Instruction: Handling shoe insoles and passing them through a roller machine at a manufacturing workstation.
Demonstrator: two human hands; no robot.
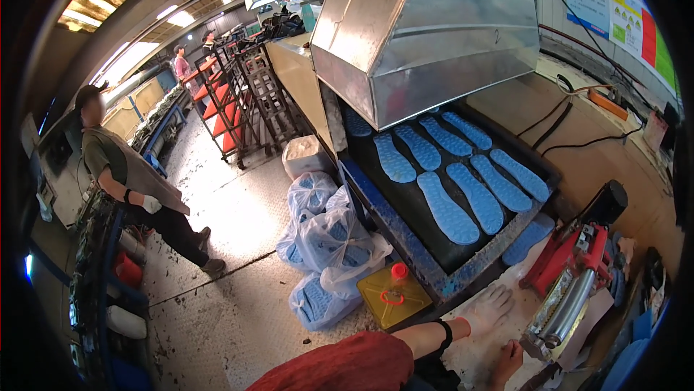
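My left hand [488, 311], in a pale glove with a dark band at the wrist, lies on the worktable with its fingers stretched out. Beside it, lower in view, my right hand [508, 362] is bare with its fingers curled in; what they hold, if anything, is hidden. Close to both hands stands a red roller machine [571, 282] with a shiny metal roller. Several blue textured insoles [448, 206] rest in rows on a black belt [405, 214] ahead of my hands. One more blue insole [528, 239] lies below the belt's end.
A large sheet-metal hood [434, 44] hangs over the belt. A yellow can [394, 297] with a red cap stands left of my hands, near plastic bags [325, 239] of blue insoles. A co-worker [123, 167] stands at far left. Dark racks [249, 98] stand farther back.
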